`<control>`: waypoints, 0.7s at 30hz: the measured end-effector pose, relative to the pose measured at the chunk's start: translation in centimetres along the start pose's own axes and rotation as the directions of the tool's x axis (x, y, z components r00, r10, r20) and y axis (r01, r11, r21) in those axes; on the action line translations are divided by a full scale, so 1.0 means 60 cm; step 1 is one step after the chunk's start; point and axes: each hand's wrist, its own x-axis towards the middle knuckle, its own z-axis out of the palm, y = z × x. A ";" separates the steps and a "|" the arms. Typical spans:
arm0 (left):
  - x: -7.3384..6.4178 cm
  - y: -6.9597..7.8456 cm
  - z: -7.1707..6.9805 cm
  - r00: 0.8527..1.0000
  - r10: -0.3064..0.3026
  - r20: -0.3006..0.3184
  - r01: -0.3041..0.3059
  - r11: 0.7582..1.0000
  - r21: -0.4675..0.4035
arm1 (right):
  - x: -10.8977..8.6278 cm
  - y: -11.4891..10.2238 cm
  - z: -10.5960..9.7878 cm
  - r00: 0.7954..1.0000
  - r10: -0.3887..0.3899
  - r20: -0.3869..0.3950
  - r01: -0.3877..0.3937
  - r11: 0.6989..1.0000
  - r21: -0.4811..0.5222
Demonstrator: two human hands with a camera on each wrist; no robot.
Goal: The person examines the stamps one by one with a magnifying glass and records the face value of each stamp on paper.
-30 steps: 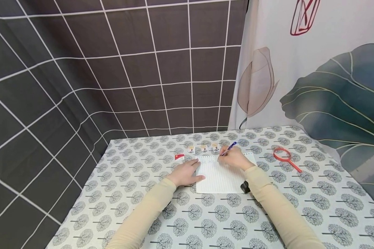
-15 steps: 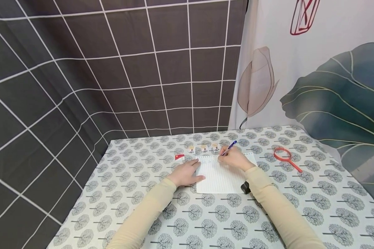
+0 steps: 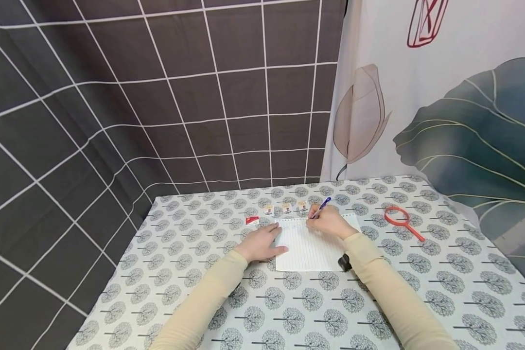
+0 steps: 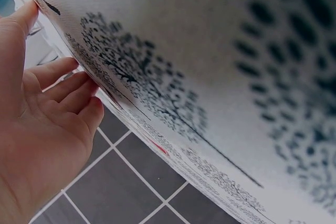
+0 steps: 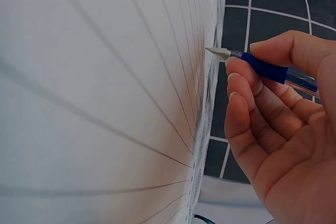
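A lined sheet of notebook paper (image 3: 310, 250) with a row of holes along its far edge lies on the table. My right hand (image 3: 330, 222) pinches a blue pen (image 3: 323, 206) over the upper part of the sheet. In the right wrist view the pen's blue grip (image 5: 265, 68) sits between thumb and fingers, its tip right at the ruled paper (image 5: 115, 87). Faint blue writing (image 3: 294, 227) shows near the top of the sheet. My left hand (image 3: 259, 243) rests at the sheet's left edge, fingers relaxed; the left wrist view shows this hand (image 4: 58, 114) low against the cloth.
Beyond the paper lie three small picture cards, among them a left one (image 3: 269, 210) and a middle one (image 3: 287, 209). A red and white card (image 3: 252, 220) is left of them. To the right lies a red magnifying glass (image 3: 404, 223). A tree-patterned cloth (image 3: 183, 277) covers the table.
The pen's upper end shifts very slightly in the right hand. The left hand, the paper and the other things stay where they were.
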 end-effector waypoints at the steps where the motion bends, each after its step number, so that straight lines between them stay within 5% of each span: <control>1: 0.000 0.000 0.000 1.000 0.001 0.000 -0.001 1.000 -0.001 | 0.000 0.000 0.000 1.000 0.002 0.002 -0.002 1.000 0.000; 21: 0.000 0.000 0.000 1.000 0.013 -0.005 -0.013 1.000 0.003 | 0.001 -0.003 0.000 0.998 0.055 -0.011 -0.055 0.998 0.023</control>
